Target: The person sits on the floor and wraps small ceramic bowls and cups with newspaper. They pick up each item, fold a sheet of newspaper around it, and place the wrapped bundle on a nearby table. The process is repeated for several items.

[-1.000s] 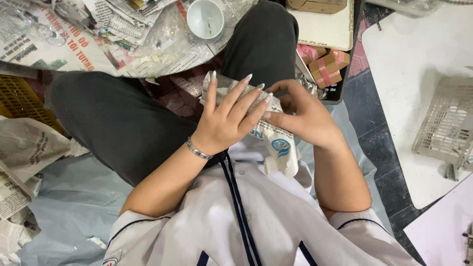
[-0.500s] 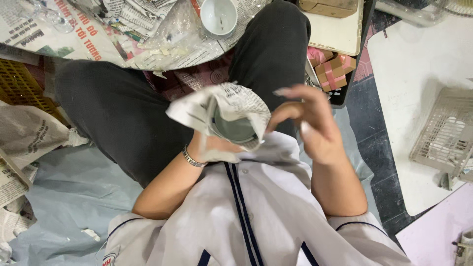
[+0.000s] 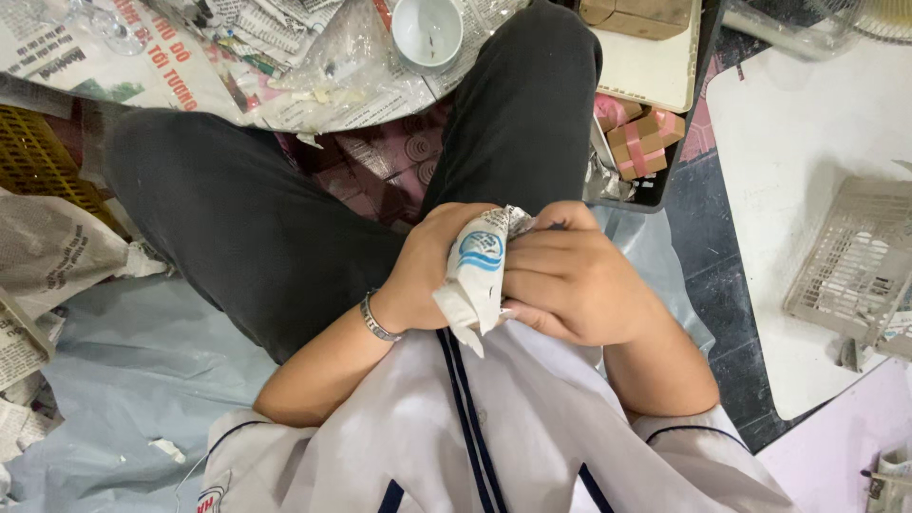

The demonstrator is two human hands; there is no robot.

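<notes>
seen from above, a seated person's left hand (image 3: 432,261) and right hand (image 3: 570,275) each keep a closed grip on a newspaper-wrapped bundle (image 3: 477,275), pressed between them over the lap. the wrapping looks nearly finished; tucking the loose corner likely needs firm, careful fingers.

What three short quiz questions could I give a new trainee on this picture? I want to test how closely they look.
1. True or false: both hands grip the paper-wrapped bundle.
2. Which wrist wears the bracelet? A) left B) right
3. Fill in: the white cup stands on sheets of ____.

Key: 1. True: the left hand and the right hand close around it. 2. A. 3. newspaper.
</notes>
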